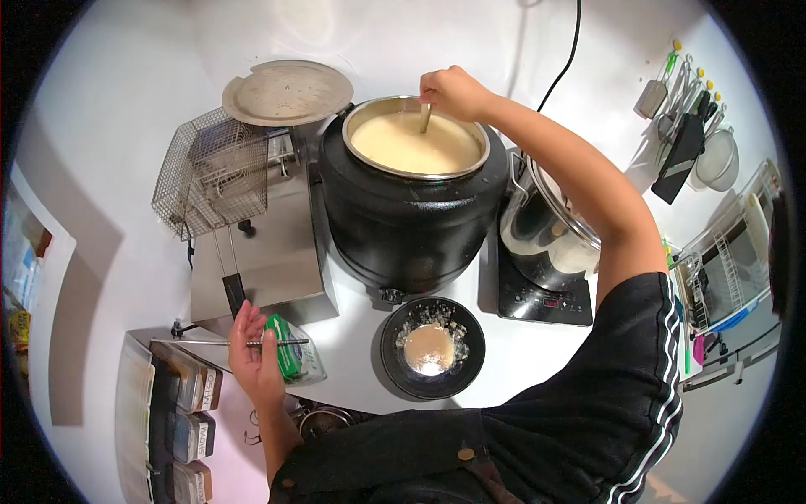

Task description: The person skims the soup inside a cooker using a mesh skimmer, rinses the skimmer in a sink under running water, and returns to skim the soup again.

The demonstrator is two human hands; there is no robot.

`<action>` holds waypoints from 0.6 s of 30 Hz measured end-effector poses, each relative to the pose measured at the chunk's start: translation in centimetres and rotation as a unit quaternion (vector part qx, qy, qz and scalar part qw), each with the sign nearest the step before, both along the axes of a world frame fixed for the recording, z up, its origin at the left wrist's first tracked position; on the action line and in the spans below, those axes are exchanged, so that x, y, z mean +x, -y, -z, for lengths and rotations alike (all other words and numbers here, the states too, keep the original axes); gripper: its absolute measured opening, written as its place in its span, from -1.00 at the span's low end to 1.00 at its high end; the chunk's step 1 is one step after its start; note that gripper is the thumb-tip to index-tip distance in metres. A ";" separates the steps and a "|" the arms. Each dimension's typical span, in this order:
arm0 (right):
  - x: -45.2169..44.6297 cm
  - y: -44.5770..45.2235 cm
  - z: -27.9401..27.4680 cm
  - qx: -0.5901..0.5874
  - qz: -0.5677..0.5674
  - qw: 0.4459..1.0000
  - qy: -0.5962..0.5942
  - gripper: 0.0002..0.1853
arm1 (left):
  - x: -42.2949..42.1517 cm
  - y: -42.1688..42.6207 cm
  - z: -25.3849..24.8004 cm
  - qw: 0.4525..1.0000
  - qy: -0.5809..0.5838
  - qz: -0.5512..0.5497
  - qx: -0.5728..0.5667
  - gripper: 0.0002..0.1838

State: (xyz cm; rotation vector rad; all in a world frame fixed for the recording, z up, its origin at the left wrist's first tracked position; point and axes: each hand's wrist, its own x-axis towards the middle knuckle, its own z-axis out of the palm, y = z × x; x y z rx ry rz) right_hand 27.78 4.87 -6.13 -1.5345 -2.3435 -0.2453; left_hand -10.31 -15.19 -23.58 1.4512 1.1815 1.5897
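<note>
**Glossy black, bare metal, creamy liquid (399, 149)**

Nearest us on the smooth white tabletop (537, 353), a round black bowl (400, 375) holds a beige mixture (429, 346) ringed with pale, lumpy bits. Beside a green packet (290, 361), our left hand (256, 363) holds a thin, straight metal rod (295, 343) between thumb and fingers. Beyond the bowl bulges the barrel-shaped black pot (403, 235), steel-rimmed, with the liquid inside. At its far rim our right hand (455, 91) grips a metal handle (426, 120) that reaches down into the liquid. Left of the pot we see a boxy wire-mesh basket (180, 193) and a flat, round lid (290, 94).

the pale liquid (395, 149) hides the lower end of the metal handle (425, 123) held by the right hand (454, 92).
</note>
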 end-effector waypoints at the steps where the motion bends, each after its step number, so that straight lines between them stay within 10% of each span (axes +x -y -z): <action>1: 0.2 0.1 0.0 0.007 0.025 1.000 -0.004 -0.82 | -0.1 0.0 0.0 1.000 -0.006 0.000 0.001 -0.53; 18: 0.5 1.2 1.9 -0.119 0.180 0.930 -0.297 -0.74 | 0.0 -0.2 0.3 1.000 0.008 -0.002 -0.003 -0.53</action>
